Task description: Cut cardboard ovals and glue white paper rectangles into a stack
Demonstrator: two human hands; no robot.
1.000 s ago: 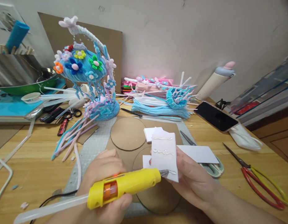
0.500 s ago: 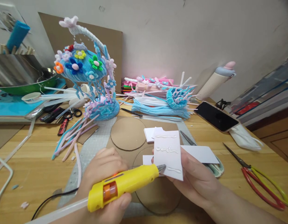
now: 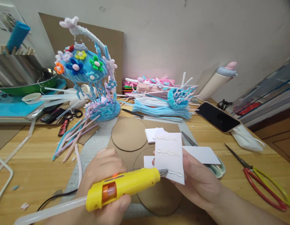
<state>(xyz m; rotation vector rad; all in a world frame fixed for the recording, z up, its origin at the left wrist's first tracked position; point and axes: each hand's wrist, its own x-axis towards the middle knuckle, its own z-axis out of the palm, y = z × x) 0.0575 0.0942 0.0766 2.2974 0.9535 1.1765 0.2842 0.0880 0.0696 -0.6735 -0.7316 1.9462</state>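
Observation:
My left hand (image 3: 106,172) is wrapped round a yellow hot glue gun (image 3: 126,185), a clear glue stick (image 3: 53,211) poking out of its back end. Its metal nozzle points right and meets the lower part of a small white card (image 3: 168,159). Held up by its right edge and from behind, that card is in my right hand (image 3: 198,178). Three wavy lines of clear glue run across its face, at top, middle and bottom. Behind the card lie more white cards (image 3: 151,135) on a brown cardboard sheet (image 3: 129,134) marked with circles.
Red-and-yellow-handled scissors (image 3: 259,181) lie at right, near a phone (image 3: 218,116). A flowered pipe-cleaner lamp-like ornament (image 3: 88,67) stands at back left. Pipe-cleaner bundles (image 3: 159,107) lie at the back. A black cord (image 3: 55,196) trails from the left hand.
The glue gun has shifted slightly left and down, its nozzle staying at the bottom glue line. The card has dipped a little in my right hand.

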